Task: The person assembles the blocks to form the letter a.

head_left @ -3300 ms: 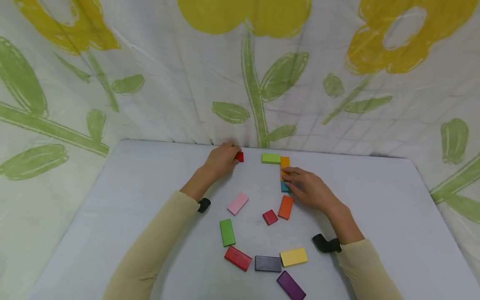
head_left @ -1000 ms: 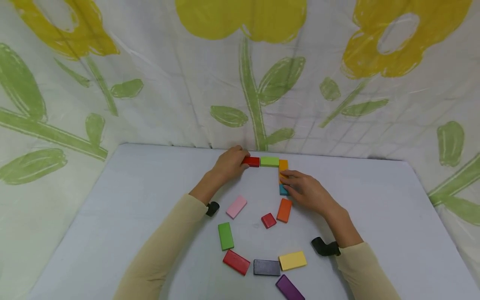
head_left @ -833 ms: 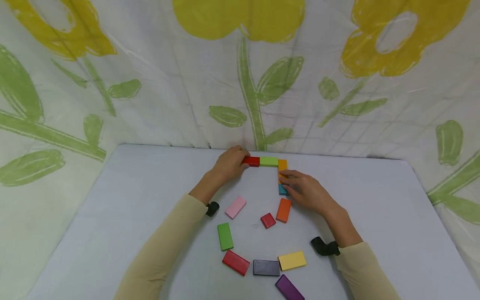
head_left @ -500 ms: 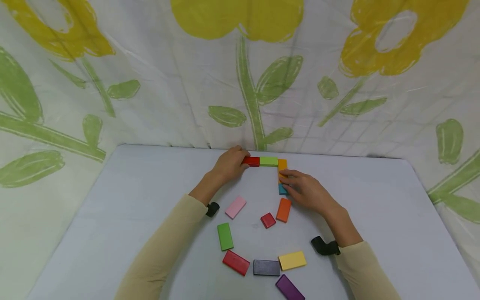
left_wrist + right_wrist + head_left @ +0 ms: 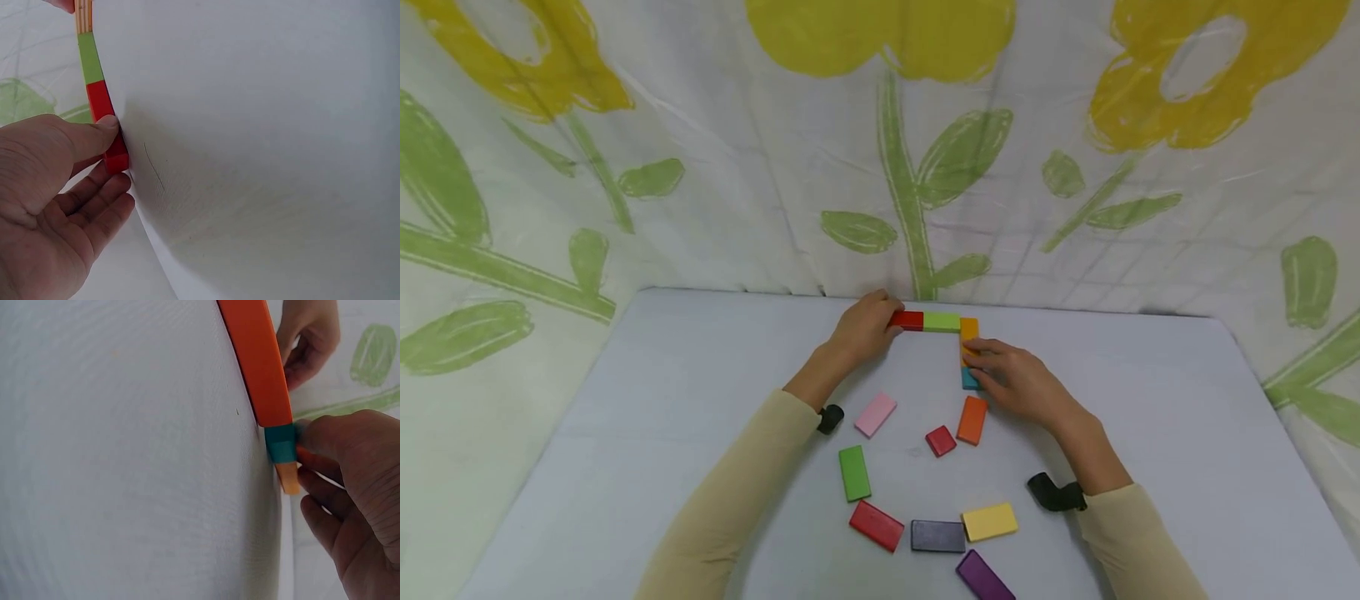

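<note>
My left hand (image 5: 861, 331) pinches a red block (image 5: 912, 322) at the back of the table. In the left wrist view the thumb lies on the red block (image 5: 100, 100), with the fingers beneath its end. Its far end meets a lime green block (image 5: 942, 322). That one meets an amber block (image 5: 969, 328), set at a right angle, and a blue block (image 5: 970, 379) continues the line nearer me. My right hand (image 5: 1021, 385) rests its relaxed fingers on the amber block, thumb at the blue one. An orange block (image 5: 972, 420) lies just nearer.
Loose on the white table (image 5: 647, 392) are a small red block (image 5: 941, 441), a pink block (image 5: 876, 415) and a green block (image 5: 854, 473). Nearer me lie another red block (image 5: 877, 526), a dark grey block (image 5: 937, 537), a yellow block (image 5: 990, 522) and a purple block (image 5: 985, 576).
My left hand has slid the red block rightward, closing the gap to the lime green block. My right hand keeps its place at the amber and blue blocks.
</note>
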`<action>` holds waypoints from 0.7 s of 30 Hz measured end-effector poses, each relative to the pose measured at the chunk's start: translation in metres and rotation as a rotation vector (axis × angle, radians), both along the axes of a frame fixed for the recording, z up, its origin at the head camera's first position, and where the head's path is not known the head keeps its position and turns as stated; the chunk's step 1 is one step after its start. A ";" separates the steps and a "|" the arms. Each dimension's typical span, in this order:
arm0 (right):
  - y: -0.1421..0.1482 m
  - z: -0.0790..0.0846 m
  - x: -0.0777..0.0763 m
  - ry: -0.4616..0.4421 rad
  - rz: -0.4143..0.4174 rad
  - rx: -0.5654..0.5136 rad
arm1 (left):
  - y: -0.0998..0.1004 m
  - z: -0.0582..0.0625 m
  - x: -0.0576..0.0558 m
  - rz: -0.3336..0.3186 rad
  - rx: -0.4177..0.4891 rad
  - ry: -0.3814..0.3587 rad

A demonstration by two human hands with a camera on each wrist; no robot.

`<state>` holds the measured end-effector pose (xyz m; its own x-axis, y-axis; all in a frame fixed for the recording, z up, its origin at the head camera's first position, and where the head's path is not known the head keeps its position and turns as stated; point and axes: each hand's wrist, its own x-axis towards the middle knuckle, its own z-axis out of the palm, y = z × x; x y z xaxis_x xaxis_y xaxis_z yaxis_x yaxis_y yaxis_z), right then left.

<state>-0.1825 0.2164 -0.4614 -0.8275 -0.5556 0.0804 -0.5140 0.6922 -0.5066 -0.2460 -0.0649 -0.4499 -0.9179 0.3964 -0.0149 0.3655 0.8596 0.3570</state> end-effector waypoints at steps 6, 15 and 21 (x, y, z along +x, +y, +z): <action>0.000 0.000 0.000 -0.004 -0.002 -0.005 | -0.002 0.000 0.004 -0.002 0.006 -0.003; 0.000 0.001 0.000 -0.008 0.003 -0.004 | -0.013 0.006 0.019 0.071 -0.052 -0.026; 0.000 0.001 0.000 -0.004 0.005 -0.001 | -0.024 0.009 0.038 0.103 -0.067 -0.033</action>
<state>-0.1824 0.2163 -0.4604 -0.8252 -0.5594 0.0780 -0.5153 0.6891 -0.5094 -0.2077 -0.0892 -0.4410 -0.9524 0.2967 -0.0694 0.2625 0.9146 0.3075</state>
